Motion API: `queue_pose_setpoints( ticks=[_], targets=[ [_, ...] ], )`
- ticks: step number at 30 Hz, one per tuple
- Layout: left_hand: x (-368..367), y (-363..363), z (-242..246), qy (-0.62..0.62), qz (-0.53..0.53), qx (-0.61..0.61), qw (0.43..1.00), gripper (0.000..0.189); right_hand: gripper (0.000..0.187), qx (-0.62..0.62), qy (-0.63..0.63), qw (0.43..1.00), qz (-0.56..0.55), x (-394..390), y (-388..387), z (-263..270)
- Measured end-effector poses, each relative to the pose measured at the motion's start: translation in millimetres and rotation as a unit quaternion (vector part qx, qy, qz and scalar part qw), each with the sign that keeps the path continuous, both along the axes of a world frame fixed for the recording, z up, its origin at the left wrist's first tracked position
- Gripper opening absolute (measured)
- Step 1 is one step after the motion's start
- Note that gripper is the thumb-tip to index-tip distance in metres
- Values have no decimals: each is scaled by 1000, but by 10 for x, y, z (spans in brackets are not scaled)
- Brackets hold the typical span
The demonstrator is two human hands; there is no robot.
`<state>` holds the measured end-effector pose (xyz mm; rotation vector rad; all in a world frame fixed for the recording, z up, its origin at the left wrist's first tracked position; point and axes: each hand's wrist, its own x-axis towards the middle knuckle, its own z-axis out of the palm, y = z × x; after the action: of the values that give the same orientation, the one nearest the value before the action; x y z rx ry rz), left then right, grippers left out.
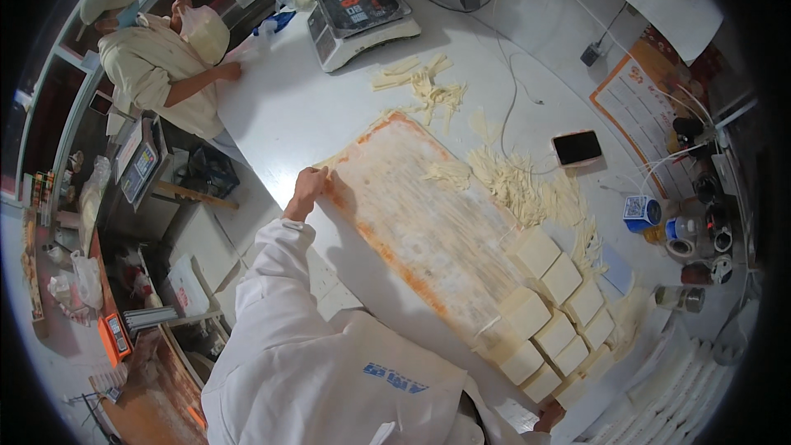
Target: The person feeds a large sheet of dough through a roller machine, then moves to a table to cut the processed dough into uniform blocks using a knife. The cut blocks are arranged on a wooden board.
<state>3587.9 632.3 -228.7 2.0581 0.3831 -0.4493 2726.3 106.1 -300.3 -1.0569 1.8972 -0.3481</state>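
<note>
A long, whitish, worn board (408, 216) with orange-stained edges lies diagonally before me on the white table. My left hand (307, 193) grips its far left edge, thumb on top. At its near right corner, my right hand (550, 415) is at the edge, partly hidden by my sleeve; its fingers do not show clearly. Several pale tofu-like blocks (524, 312) sit in rows on the right end of the board. Pale shredded strips (510, 188) lie in a heap along its far edge. A smaller bunch of strips (450, 174) rests on the board itself.
A digital scale (364, 12) stands at the table's back, with wider strips (435, 83) before it. A phone (576, 148) and cable lie right. Bottles and jars (683, 232) line the wall. Another person (157, 68) stands at the far left, holding a plastic bag (204, 34).
</note>
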Motion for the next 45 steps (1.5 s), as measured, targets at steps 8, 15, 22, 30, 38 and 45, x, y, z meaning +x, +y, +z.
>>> queue_pose_setpoints(
  ticks=[8, 15, 22, 30, 38, 45],
  targets=[
    [2, 50, -135, 21, 3, -141, 990, 37, 39, -19, 71, 995, 61, -602, -487, -334],
    [-181, -18, 68, -25, 32, -31, 999, 49, 49, -85, 130, 975, 156, -518, -395, -492],
    [-895, 336, 8, -173, 110, 70, 976, 59, 38, -155, 289, 873, 362, -766, -747, -677],
    [-2083, 888, 98, -207, 188, 58, 958, 57, 40, -225, 285, 865, 346, -749, -814, -439],
    [-2872, 1375, -309, -139, 260, 75, 953, 56, 61, -61, 160, 923, 343, -928, -1169, -200],
    [-2422, 1622, -551, -137, 265, 25, 954, 54, 26, -67, 38, 987, 143, -284, -313, 134]
  ],
)
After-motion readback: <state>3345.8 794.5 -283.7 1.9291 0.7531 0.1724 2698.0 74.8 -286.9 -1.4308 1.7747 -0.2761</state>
